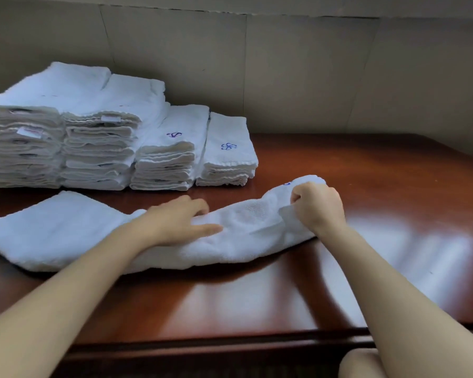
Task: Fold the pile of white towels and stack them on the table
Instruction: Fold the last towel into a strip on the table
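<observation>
Mid-fold. One towel (153, 236) lies lengthwise across the table (366, 186), already doubled into a long strip, running from near left to the right.

Your left hand (180, 221) rests flat on the strip's middle, fingers extended, pinning it down. It grasps nothing.

Your right hand (318, 205) is clenched round the strip's right end, which is bunched and lifted slightly off the wood. A purple mark peeks out just beyond the knuckles; probably the embroidered logo, though blur makes it hard to be sure.

Four stacks (93, 137) of folded towels stand at far left against the wall (284, 77), tallest at left, stepping down to the right. The two right stacks show purple logos on top.

Step in hand, as I read it: folding the strip crosswise. The next move calls for you to carry the right end leftward over the pinned middle, line up the edges, and flatten. Keep the left hand pressing so the strip doesn't slide on the glossy wood. The lowest stack, far right of the four, looks like the likely landing spot.
</observation>
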